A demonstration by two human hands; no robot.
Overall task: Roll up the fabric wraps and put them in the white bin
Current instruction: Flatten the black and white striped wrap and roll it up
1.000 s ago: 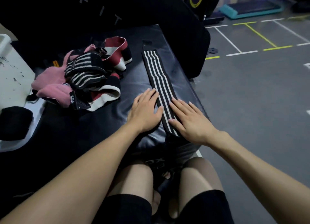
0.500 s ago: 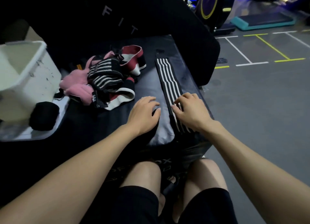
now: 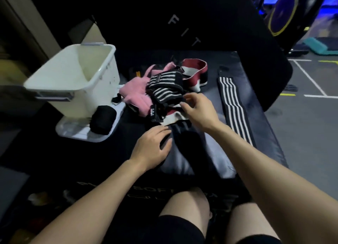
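left hand (image 3: 152,148): relaxed, flat on black pad (image 3: 182,163) | right hand (image 3: 198,111): fingers loosely spread, empty, over wrap pile (image 3: 164,92) | striped wrap (image 3: 235,108): flat, right | white bin (image 3: 76,79): far left

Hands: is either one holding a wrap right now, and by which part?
Nothing is held. The right hand reaches with loose fingers over the wrap pile; contact cannot be told. The left hand rests flat on the black pad.

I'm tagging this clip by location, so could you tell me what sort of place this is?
Most likely a gym: a black padded bench marked FIT, a floor with painted lines, and a teal exercise step behind.
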